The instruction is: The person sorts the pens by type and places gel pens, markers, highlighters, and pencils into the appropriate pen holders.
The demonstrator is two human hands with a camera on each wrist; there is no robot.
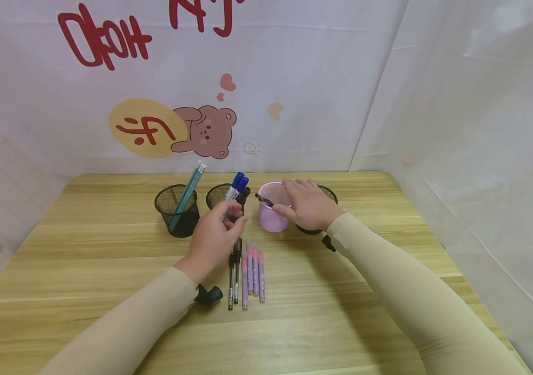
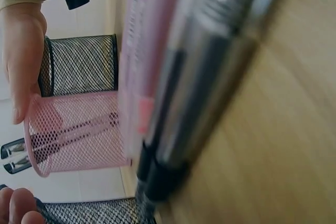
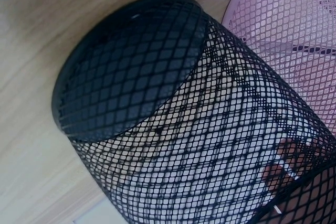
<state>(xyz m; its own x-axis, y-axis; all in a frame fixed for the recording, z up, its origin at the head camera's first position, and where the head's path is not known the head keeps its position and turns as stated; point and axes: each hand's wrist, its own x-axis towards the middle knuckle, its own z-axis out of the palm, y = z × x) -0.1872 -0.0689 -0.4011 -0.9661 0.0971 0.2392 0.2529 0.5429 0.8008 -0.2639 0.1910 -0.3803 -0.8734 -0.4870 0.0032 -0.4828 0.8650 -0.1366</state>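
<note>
Your two sleeved forearms fill the bottom of the head view, reaching up toward the middle of the wooden table (image 1: 107, 271). Between them, low in the centre, a row of pens (image 1: 246, 271) lies flat on the wood: two black ones on the left, touching pink-and-lilac ones on the right. In the left wrist view these same pens (image 2: 173, 93) run blurred across the frame, very close to the lens.

Your left hand (image 1: 214, 239) sits just above the row, its fingers curled together around the upper end of a black pen (image 1: 242, 200), pinching it beside the middle black mesh cup (image 1: 217, 195), which holds blue-capped pens (image 1: 237, 183).

Your right hand (image 1: 308, 204) is right of centre, over the pink mesh cup (image 1: 272, 219). Thumb and forefinger pinch a dark pen (image 1: 264, 200) whose tip lies across the cup's rim; the other fingers rest loosely spread above the rim. In the left wrist view that pink mesh cup (image 2: 79, 135) already shows dark pens inside it.

Behind your right hand stands another black mesh cup (image 1: 327, 195), just beside the pink one; it fills the right wrist view (image 3: 173, 119). At the left of the cup row, a fourth black cup (image 1: 177, 211) holds teal pencils (image 1: 188, 190).
</note>
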